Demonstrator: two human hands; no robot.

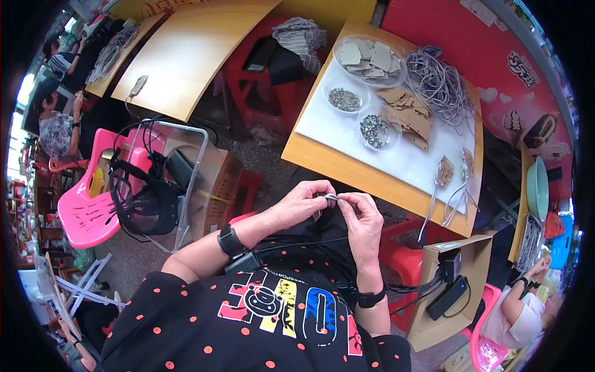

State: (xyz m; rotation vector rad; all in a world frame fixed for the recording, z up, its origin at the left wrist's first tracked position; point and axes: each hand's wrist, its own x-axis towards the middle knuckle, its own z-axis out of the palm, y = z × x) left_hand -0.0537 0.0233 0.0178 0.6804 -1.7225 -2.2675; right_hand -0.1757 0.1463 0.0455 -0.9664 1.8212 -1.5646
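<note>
In front of my body, my left hand (302,202) and my right hand (361,218) meet, fingers pinched together. Between the fingertips shows a short bend of grey cord (331,197). A small flat brownish piece hangs partly hidden under my left fingers. Beyond my hands, a white sheet on the wooden table (356,177) bears a tub of pale grey plates (374,59), a bowl of small metal parts (344,99) and another bowl of metal parts (375,131). Beside them lie brown flat plates (406,115) and a heap of grey cords (439,87). Corded plates (444,172) rest at the right edge.
To my left, a clear plastic bin (197,180) with black cables and a headset stands by a pink chair (93,198). An open cardboard box (443,325) with black devices sits at my right. Another table (192,49) is at far left. Other people sit at both sides.
</note>
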